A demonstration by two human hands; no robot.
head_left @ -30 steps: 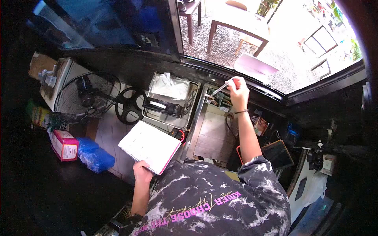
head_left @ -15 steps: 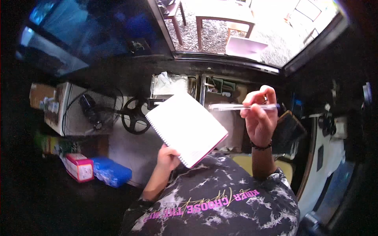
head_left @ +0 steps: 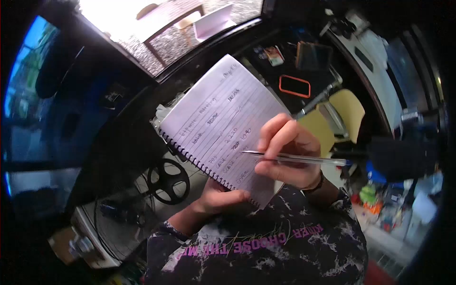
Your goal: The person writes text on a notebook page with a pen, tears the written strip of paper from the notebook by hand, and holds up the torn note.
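A spiral notebook [head_left: 223, 118] with handwriting on its lined page is held up in front of my chest. My left hand [head_left: 218, 197] grips its lower spiral edge, with the thumb lying over the page's corner. In my right hand [head_left: 292, 154] is a clear pen [head_left: 308, 159], pinched between thumb and fingers. The pen's tip points left, over the lower half of the written page; whether it touches the paper I cannot tell.
An orange-edged phone [head_left: 295, 86] lies on the dark surface beyond the notebook, near a tablet [head_left: 313, 57]. A yellow chair [head_left: 346, 111] stands to the right. The fan [head_left: 118, 211] and a black wheel-shaped base [head_left: 168, 181] are at lower left.
The notebook has come up closer, its writing now readable. My right hand has brought the pen from the window side down over the page. The view has turned to the right.
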